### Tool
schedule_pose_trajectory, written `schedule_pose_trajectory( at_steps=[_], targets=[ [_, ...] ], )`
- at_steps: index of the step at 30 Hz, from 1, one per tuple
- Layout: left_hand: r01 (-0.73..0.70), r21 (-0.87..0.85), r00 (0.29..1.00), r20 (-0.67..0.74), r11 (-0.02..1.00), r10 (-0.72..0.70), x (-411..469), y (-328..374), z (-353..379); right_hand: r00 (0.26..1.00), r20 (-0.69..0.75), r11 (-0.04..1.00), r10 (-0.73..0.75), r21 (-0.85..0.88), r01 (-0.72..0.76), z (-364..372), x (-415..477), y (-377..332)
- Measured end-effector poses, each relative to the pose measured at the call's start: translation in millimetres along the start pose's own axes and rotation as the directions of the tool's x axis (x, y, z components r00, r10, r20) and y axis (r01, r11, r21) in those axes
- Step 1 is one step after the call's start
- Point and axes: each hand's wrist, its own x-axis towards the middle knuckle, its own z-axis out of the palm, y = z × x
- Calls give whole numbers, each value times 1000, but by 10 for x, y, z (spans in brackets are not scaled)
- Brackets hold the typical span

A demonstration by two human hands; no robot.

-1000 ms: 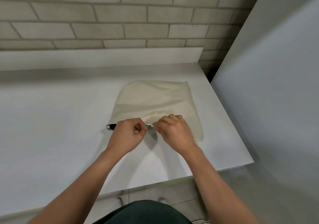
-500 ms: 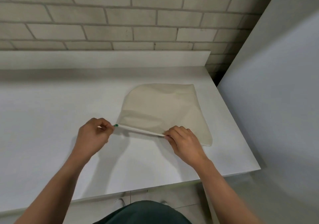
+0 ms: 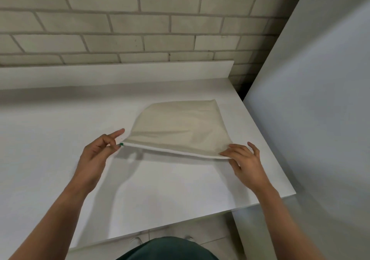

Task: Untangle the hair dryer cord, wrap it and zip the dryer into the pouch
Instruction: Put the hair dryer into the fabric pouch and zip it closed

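One white table stands against a pale brick wall, and on it lies one cream pouch, near the right edge, with no brand, label or writing that can be read. The left hand pinches the single green zipper pull at the pouch's left corner, forefinger pointing out. The right hand pinches the right corner of the pouch's white zipper edge, other fingers spread; the near edge is lifted slightly off the table.

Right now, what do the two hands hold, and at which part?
The pouch. The left hand pinches the green zipper pull at its left corner; the right hand pinches the right end of the zipper edge.
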Motion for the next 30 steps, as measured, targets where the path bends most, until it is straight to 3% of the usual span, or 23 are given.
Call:
schedule_pose_trajectory(
  at_steps=[4,7,12,14,16,19,22,25,30],
  targets=[
    [5,-88,1000,-25,996,-8,155,-77,52,988,93,959,124,244,-143,-109,55,60],
    [70,-22,994,-83,997,-71,254,-110,103,937,157,770,312,536,-346,-261,139,-66],
    [278,143,950,-187,950,-250,558,-232,166,848,147,520,509,732,-440,-226,322,-204],
    [358,315,924,-255,879,-285,676,-325,182,801,182,465,570,733,-497,-131,401,-212],
    [349,492,932,-270,797,-242,722,-391,237,771,194,498,606,664,-558,-42,449,-218],
    [250,538,963,-223,805,-150,714,-440,362,747,203,528,633,591,-609,37,486,-202],
    [153,500,988,-51,853,-147,717,-405,442,753,294,536,589,556,-636,46,502,-141],
    [36,697,969,152,717,-196,767,-436,447,757,405,554,513,517,-653,39,499,-106],
    [-54,799,960,206,599,-189,987,-436,565,738,514,519,437,526,-674,-27,560,-109]
  ],
)
